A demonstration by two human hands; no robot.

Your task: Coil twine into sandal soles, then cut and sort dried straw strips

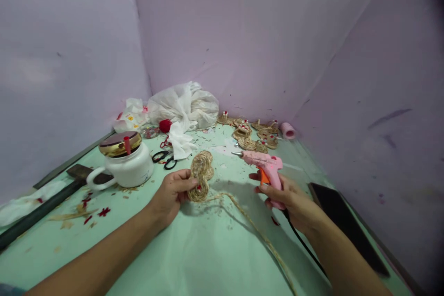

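Between the thumb and fingers of my left hand (175, 194) is a coiled piece of jute rope (202, 166), curved in lobes, with a small red spot near my thumb. A loose length of jute rope (251, 223) trails from its lower end across the table to the front edge of the view. My right hand (289, 196) is wrapped around the handle of a pink hot glue gun (264, 162) with an orange trigger. Its metal nozzle points left, apart from the coiled piece. A black cord runs down from the handle.
A white mug (130, 166) with a gold lid stands left, beside a hammer (45, 208). Black-handled scissors (164, 158), a white plastic bag (187, 104) and red yarn (165, 125) lie behind. Several jute pieces (248, 136) and a pink spool (287, 131) sit by the wall; a dark phone (347, 226) lies right.
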